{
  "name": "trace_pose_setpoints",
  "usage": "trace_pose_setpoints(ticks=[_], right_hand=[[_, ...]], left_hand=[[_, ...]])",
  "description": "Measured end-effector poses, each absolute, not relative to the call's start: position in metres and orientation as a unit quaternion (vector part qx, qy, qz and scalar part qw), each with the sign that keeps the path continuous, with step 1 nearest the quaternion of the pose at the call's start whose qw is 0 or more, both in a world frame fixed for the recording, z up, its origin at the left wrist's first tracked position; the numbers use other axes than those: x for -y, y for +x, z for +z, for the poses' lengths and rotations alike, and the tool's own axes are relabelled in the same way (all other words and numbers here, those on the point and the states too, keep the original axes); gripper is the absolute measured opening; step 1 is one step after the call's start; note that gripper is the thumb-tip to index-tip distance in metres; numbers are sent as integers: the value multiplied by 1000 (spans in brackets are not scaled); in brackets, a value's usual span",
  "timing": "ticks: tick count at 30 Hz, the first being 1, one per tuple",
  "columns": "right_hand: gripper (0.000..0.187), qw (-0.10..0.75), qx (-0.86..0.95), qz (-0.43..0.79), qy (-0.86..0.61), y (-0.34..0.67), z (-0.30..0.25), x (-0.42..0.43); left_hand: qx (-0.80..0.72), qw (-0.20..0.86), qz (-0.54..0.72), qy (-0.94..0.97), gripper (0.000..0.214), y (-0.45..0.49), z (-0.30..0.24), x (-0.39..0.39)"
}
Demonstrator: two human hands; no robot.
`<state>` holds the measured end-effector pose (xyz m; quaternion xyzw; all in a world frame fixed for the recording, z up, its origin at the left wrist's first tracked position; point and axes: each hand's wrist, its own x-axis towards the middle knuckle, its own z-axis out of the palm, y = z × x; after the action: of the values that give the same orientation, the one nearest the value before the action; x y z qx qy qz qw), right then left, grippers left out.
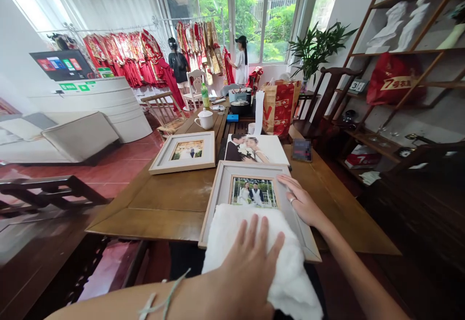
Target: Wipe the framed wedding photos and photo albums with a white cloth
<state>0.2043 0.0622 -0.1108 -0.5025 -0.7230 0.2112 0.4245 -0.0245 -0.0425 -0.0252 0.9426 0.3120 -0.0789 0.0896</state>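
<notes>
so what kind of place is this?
Probably a bridal-wear or wedding-photo studio: racks of red and gold garments along the windows, framed wedding portraits laid out on the wooden table, and a curved white reception counter at the back.

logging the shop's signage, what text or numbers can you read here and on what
"7号衣": red bag on the shelf, the rest hidden.
"31", doubtful: small number blocks beside it.
Too small or blurred: screen, green labels, red paper bag, table card.
None on the near framed photo or the white cloth.
</notes>
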Motion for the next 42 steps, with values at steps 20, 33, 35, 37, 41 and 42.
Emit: trace_pose_setpoints(ticks=[20,33,35,37,41,42], right_hand=[[51,426,722,218,-499,208,-111,-60],[55,463,681,273,-497,212,-120,-65],[56,465,680,275,-496,212,-120,-64],[54,463,681,274,-496,211,-119,-63],[50,452,691,260,-501,210,-114,-62],[49,447,693,258,-503,210,-113,-61]], left_hand=[[-530,-77,-47,843,83,12,-32,-67],[-302,30,-47,952,67,22,-29,-92],[-281,51,-55,957,63,17,-28,-86],[-261,70,-54,961,57,10,-25,-73],[-216,104,-54,969,55,-5,-12,-32],[-205,110,-54,971,59,-8,-9,-20]])
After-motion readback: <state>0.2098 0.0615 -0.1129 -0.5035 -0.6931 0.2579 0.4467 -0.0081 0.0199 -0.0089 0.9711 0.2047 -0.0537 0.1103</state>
